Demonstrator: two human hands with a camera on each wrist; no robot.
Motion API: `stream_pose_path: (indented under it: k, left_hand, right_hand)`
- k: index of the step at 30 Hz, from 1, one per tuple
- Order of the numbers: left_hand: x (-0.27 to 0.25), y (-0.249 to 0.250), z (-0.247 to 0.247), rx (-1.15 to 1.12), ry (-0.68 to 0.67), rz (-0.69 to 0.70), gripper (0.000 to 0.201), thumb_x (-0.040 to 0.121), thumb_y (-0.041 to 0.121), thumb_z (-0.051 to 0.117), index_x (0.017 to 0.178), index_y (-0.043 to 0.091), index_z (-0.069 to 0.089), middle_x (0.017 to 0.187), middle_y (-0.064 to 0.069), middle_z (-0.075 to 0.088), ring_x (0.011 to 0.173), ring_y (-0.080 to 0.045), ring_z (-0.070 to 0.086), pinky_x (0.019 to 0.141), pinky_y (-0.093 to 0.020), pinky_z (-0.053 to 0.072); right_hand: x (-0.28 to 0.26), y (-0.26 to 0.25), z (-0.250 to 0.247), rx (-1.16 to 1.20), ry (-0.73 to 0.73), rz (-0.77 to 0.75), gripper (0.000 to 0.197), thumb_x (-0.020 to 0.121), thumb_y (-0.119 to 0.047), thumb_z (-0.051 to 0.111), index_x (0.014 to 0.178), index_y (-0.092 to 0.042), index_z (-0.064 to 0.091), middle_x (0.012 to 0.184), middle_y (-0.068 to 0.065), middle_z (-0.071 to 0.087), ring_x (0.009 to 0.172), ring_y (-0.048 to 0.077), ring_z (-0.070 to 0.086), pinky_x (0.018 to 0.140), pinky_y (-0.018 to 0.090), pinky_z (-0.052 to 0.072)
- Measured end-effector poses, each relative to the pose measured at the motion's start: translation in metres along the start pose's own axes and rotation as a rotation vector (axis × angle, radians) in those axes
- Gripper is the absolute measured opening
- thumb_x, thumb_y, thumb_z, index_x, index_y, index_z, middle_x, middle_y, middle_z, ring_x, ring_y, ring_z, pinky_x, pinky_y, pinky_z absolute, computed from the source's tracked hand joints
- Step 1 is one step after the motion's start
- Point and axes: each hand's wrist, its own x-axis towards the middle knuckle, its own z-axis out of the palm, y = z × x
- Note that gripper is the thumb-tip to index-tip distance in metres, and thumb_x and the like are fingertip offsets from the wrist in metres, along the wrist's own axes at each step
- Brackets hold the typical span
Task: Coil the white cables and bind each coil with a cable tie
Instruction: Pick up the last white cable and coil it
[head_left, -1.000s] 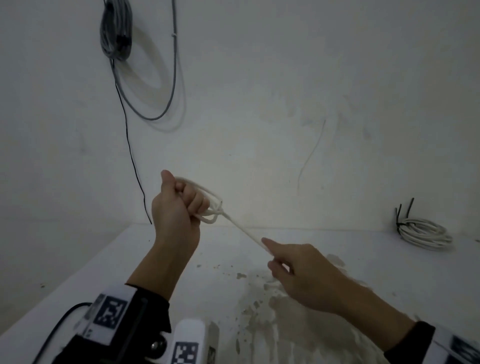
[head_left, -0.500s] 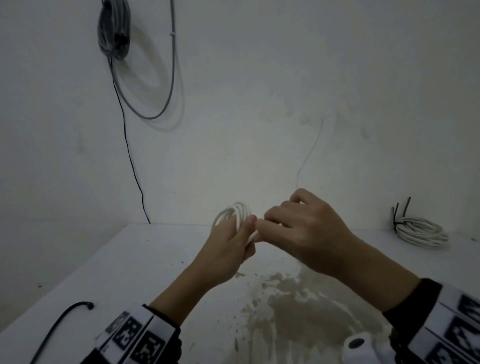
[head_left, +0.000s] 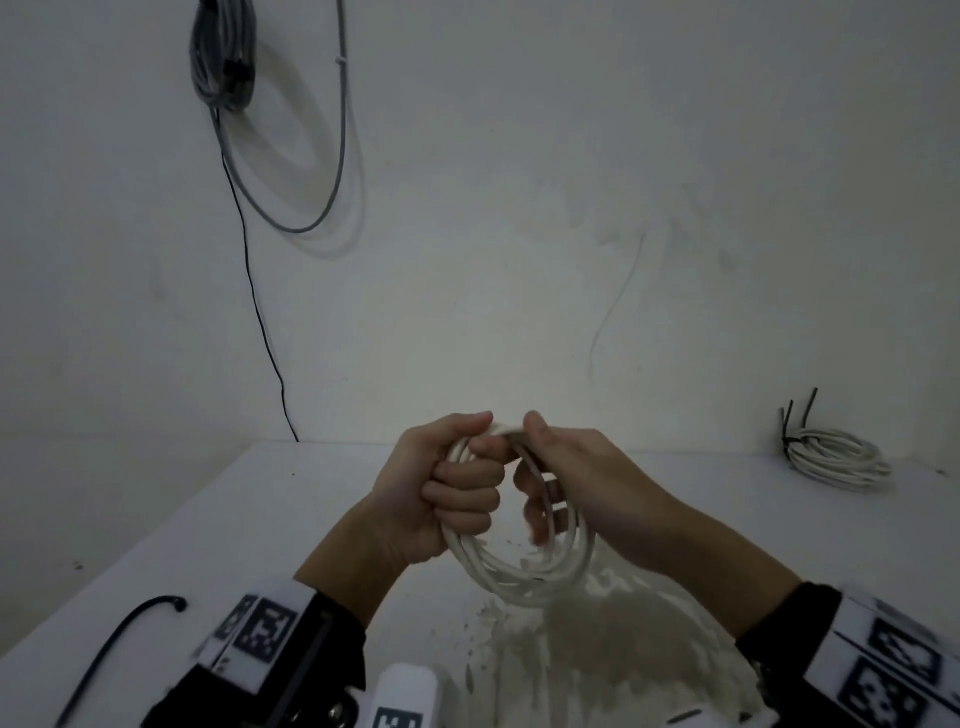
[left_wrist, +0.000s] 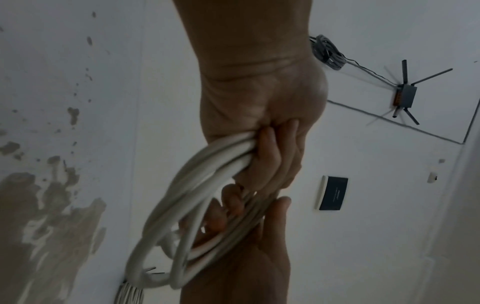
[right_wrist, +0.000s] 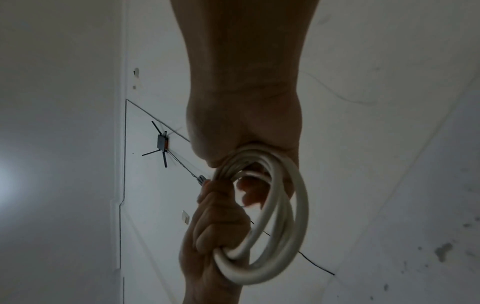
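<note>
A white cable coil (head_left: 524, 574) of several loops hangs in the air between both hands above the white table (head_left: 270, 509). My left hand (head_left: 457, 483) grips the coil's left side in a fist; the same coil (left_wrist: 182, 205) runs out of that fist in the left wrist view. My right hand (head_left: 550, 483) holds the coil's right side, thumb on top and fingers curled through the loop. In the right wrist view the coil (right_wrist: 280, 226) hangs from both hands. A second white coil (head_left: 836, 460), bound with a black cable tie (head_left: 792, 421), lies at the table's far right.
A grey cable bundle (head_left: 223, 57) hangs on the wall at upper left, with a thin black wire (head_left: 254, 291) running down to the table. A black cable (head_left: 119, 634) lies on the table's near left. Stains mark the table surface (head_left: 597, 649) below the hands.
One second ago the right hand was pulling a straight stretch of cable away from the left fist. It has since come in, and both hands now hold a full coil lower down.
</note>
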Motion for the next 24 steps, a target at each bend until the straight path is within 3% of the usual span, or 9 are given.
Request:
stream_pose_path:
  k: [2, 5, 9, 11, 15, 17, 20, 24]
  left_hand:
    - [0.001, -0.002, 0.001, 0.02, 0.073, 0.039, 0.029, 0.092, 0.023, 0.048, 0.068, 0.007, 0.054, 0.045, 0.006, 0.031, 0.036, -0.007, 0.028, 0.038, -0.019, 0.027]
    - [0.002, -0.007, 0.006, 0.213, 0.324, 0.123, 0.033, 0.087, 0.032, 0.047, 0.061, 0.012, 0.052, 0.039, 0.008, 0.032, 0.032, -0.004, 0.029, 0.036, -0.017, 0.029]
    - [0.005, -0.014, 0.016, 0.425, 0.509, 0.292, 0.033, 0.094, 0.035, 0.038, 0.081, 0.009, 0.053, 0.051, 0.003, 0.039, 0.046, -0.012, 0.045, 0.054, -0.025, 0.044]
    - [0.006, -0.019, 0.017, 0.525, 0.567, 0.306, 0.033, 0.098, 0.033, 0.035, 0.084, 0.01, 0.053, 0.053, 0.004, 0.041, 0.049, -0.012, 0.047, 0.061, -0.028, 0.045]
    - [0.006, -0.028, 0.019, 0.699, 0.668, 0.285, 0.033, 0.098, 0.035, 0.038, 0.08, 0.009, 0.05, 0.055, 0.005, 0.04, 0.048, -0.01, 0.044, 0.067, -0.032, 0.046]
    - [0.008, -0.034, 0.023, 0.687, 0.707, 0.33, 0.036, 0.096, 0.037, 0.039, 0.071, 0.011, 0.044, 0.051, 0.005, 0.032, 0.043, -0.009, 0.034, 0.062, -0.028, 0.044]
    - [0.01, -0.038, 0.026, 0.417, 0.754, 0.408, 0.051, 0.094, 0.047, 0.039, 0.053, 0.017, 0.037, 0.043, 0.005, 0.022, 0.035, -0.009, 0.021, 0.041, -0.022, 0.033]
    - [0.006, -0.03, 0.016, 0.17, 0.769, 0.46, 0.058, 0.095, 0.038, 0.042, 0.041, 0.019, 0.035, 0.036, 0.008, 0.018, 0.027, -0.007, 0.016, 0.032, -0.015, 0.017]
  right_hand:
    - [0.001, 0.002, 0.005, -0.013, 0.09, 0.015, 0.049, 0.096, -0.047, 0.037, 0.08, -0.005, 0.057, 0.052, -0.002, 0.036, 0.04, 0.009, 0.033, 0.04, 0.021, 0.03]
    - [0.003, 0.0, 0.005, -0.08, 0.203, -0.031, 0.042, 0.095, -0.043, 0.044, 0.067, -0.012, 0.049, 0.048, -0.002, 0.031, 0.036, 0.009, 0.026, 0.037, 0.019, 0.025]
    - [0.005, 0.001, 0.001, 0.031, 0.308, -0.044, 0.041, 0.094, -0.042, 0.045, 0.068, -0.011, 0.045, 0.048, 0.0, 0.027, 0.038, 0.011, 0.023, 0.038, 0.02, 0.022]
    - [0.005, 0.003, 0.001, 0.036, 0.323, -0.052, 0.042, 0.095, -0.043, 0.044, 0.068, -0.01, 0.045, 0.049, 0.0, 0.026, 0.039, 0.012, 0.022, 0.039, 0.02, 0.022]
    - [0.012, 0.02, -0.001, -0.358, 0.481, -0.227, 0.053, 0.094, -0.042, 0.044, 0.07, 0.005, 0.053, 0.048, 0.006, 0.037, 0.041, 0.014, 0.033, 0.039, 0.02, 0.029]
    - [0.015, 0.025, 0.002, -0.52, 0.54, -0.359, 0.058, 0.092, -0.045, 0.04, 0.075, 0.007, 0.06, 0.049, 0.011, 0.047, 0.042, 0.016, 0.039, 0.042, 0.02, 0.032]
    - [0.018, 0.026, 0.007, -0.508, 0.455, -0.343, 0.064, 0.09, -0.051, 0.035, 0.07, 0.006, 0.056, 0.048, 0.004, 0.042, 0.043, 0.014, 0.036, 0.044, 0.02, 0.031]
    - [0.016, 0.016, 0.001, 0.109, 0.122, 0.032, 0.039, 0.092, -0.043, 0.049, 0.068, -0.012, 0.048, 0.05, -0.004, 0.033, 0.041, 0.009, 0.028, 0.042, 0.023, 0.031]
